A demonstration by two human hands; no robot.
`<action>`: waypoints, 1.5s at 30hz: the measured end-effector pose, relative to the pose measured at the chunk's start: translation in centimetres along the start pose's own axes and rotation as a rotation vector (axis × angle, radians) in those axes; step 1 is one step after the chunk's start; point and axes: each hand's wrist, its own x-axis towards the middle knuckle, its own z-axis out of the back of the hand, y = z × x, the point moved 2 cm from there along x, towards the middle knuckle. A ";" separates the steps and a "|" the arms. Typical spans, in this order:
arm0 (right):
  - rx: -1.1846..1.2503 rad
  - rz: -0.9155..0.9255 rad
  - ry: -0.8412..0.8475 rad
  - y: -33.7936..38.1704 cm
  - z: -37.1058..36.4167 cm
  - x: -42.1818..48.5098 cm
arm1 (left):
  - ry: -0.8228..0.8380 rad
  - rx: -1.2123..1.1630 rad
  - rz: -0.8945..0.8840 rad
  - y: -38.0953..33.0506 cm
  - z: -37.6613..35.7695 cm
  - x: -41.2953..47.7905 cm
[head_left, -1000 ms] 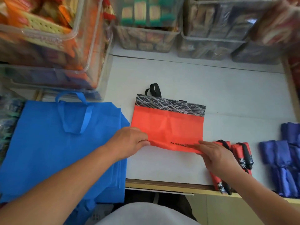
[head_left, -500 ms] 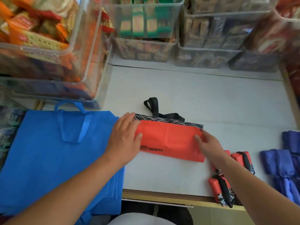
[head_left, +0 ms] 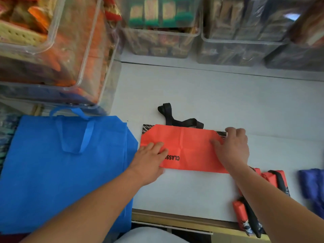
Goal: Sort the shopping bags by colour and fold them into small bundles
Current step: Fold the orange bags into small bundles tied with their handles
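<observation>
Both hands flat, fingers spread, on orange bag (head_left: pixel 188 148): left hand (head_left: pixel 149 163) at its near-left corner, right hand (head_left: pixel 232 147) at its far-right. Bag folded into a strip, black handles (head_left: pixel 177 119) sticking out beyond fingertips.

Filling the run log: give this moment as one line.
step: folding | orange bag folded over, flat on table | left hand presses its left end | right hand presses its right end

Bags laid out across the surface (head_left: pixel 201 95)

The folded bag (head_left: pixel 185 146) lies mid-surface, its handles (head_left: pixel 177 120) toward the back; a flat stack of bags (head_left: pixel 52 169) lies to its left, overhanging the front edge; small bundles (head_left: pixel 273 179) sit at its right, further bundles (head_left: pixel 313 185) beyond; bins (head_left: pixel 157 28) stand behind
</observation>
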 end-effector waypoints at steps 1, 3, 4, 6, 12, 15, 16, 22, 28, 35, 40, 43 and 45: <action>-0.042 0.157 -0.097 0.5 -0.1 -0.8 | -0.010 -0.007 -0.003 0.0 -0.3 0.3; -0.067 0.517 -0.144 1.3 -1.3 -3.2 | -0.021 -0.004 -0.017 0.5 -0.7 0.6; -0.046 0.627 -0.068 1.5 -2.3 -4.5 | -0.027 0.009 -0.028 0.7 -0.8 0.6; -0.008 0.637 0.154 1.3 -4.1 -6.9 | -0.067 0.069 -0.073 0.7 -0.6 0.4; 0.058 0.568 0.390 0.1 -3.8 -6.0 | -0.162 0.034 -0.170 1.9 -0.6 0.3; 0.004 0.536 0.479 -0.3 -0.9 -4.9 | -0.024 -0.094 -0.133 1.0 1.4 -0.2; -0.021 0.478 0.487 -0.7 0.4 -4.5 | 0.017 -0.102 -0.104 0.8 2.1 -0.2; 0.251 0.114 0.452 -3.6 3.4 -2.8 | -0.045 -0.262 0.095 1.3 3.0 -0.3; 0.244 -0.120 0.268 -2.2 0.0 -1.3 | -0.486 0.062 -0.007 1.5 1.5 -0.4; 0.168 -0.129 0.170 -1.4 -1.0 -0.8 | -0.164 0.157 -0.025 2.4 -4.1 -2.6; 0.026 0.166 -0.183 1.6 -0.9 -1.3 | -0.023 0.026 0.061 1.0 -4.5 -2.4; 0.034 0.486 -0.262 4.5 -1.4 -4.6 | -0.122 -0.002 0.125 -0.2 -4.4 -2.1; -0.033 0.566 -0.177 5.6 -2.7 -7.2 | -0.197 0.001 0.153 -0.8 -4.5 -2.0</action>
